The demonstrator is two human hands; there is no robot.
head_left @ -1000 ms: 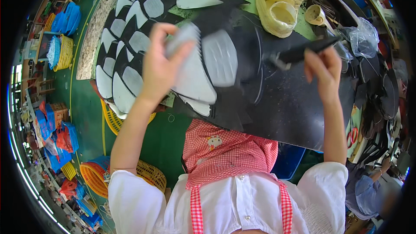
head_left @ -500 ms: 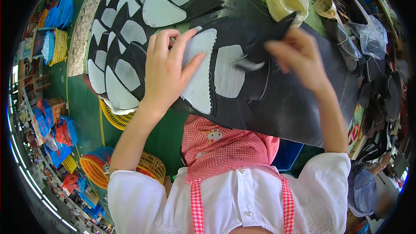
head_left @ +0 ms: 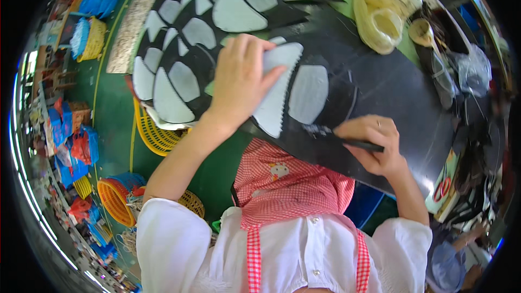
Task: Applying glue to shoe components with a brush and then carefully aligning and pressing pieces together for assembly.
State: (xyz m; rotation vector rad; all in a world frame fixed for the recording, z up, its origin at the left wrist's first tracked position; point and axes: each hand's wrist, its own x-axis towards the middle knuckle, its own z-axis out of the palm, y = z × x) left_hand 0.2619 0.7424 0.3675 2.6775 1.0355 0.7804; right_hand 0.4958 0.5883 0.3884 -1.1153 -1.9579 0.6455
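My left hand (head_left: 242,70) lies over a pale grey piece with a zigzag edge (head_left: 278,95), thumb spread on its surface, fingers near its far end. This piece rests on a black sheet on the table. Just right of it is a rounded pale grey patch (head_left: 309,95) on a black piece. My right hand (head_left: 374,142) is closed round a slim dark-handled tool (head_left: 364,145), apparently a brush. The tool's tip, blurred, points left toward the near side of the patch.
Black pieces with pale patches (head_left: 198,32) overlap in rows at the far left. A yellowed, crusted container (head_left: 384,19) stands at the far right. Red-handled scissors (head_left: 442,189) lie at the right edge. A yellow basket (head_left: 154,135) sits below the table's left side.
My right hand has come down toward me from above the patch, bringing the dark-handled tool low over the black sheet. My left hand stays on the zigzag piece. The whole view has shifted slightly.
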